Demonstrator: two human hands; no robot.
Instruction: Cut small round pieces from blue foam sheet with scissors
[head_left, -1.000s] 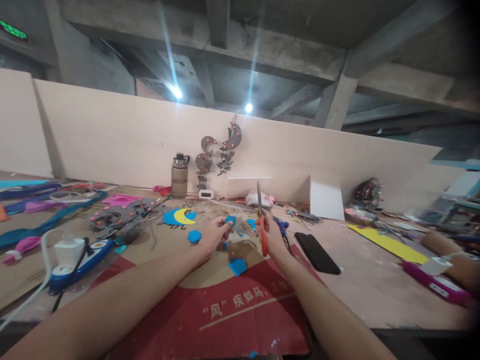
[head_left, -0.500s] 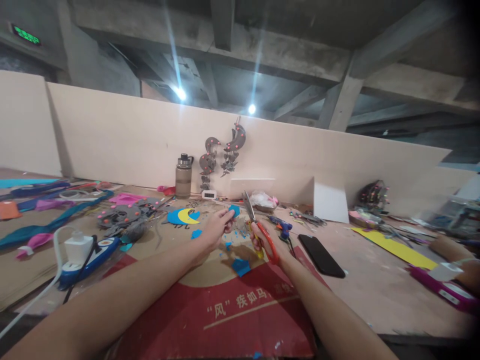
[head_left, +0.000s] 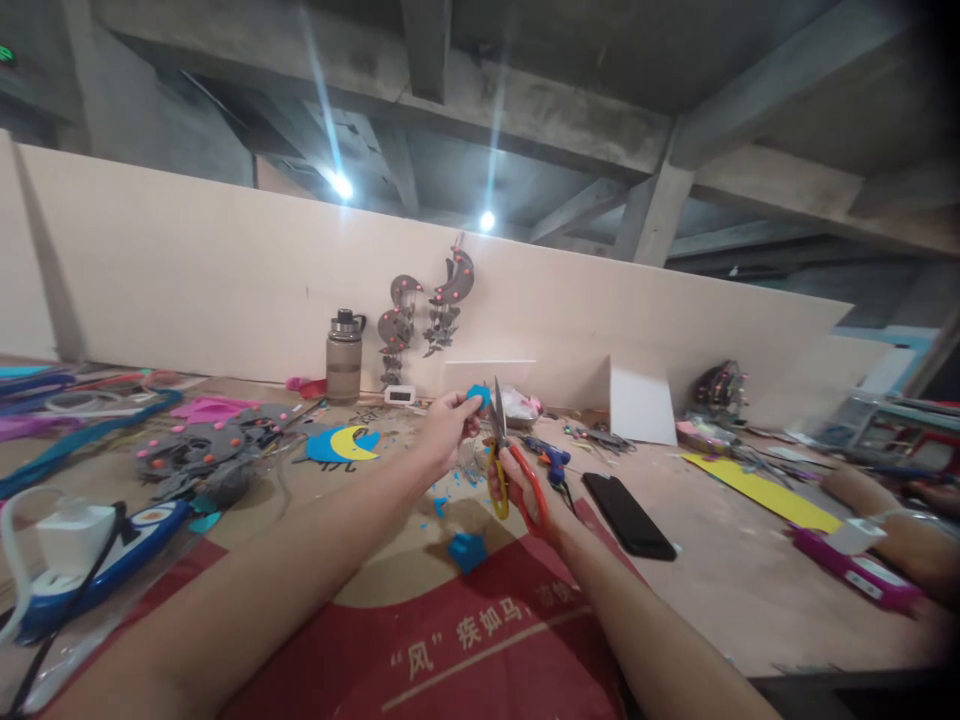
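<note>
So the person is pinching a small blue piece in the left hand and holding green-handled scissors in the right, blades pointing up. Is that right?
Not quite: in the head view the scissors have red and yellow handles, not green. The rest holds: the left hand pinches the small blue piece, and the right hand holds the scissors, blades up.

Bare concrete ceiling [head_left: 525,90] with heavy beams; two bright lamps [head_left: 341,185]. Pale partition board [head_left: 187,270] backs the wooden worktable [head_left: 735,570]. Red printed sheet [head_left: 465,640] covers near edge.
</note>
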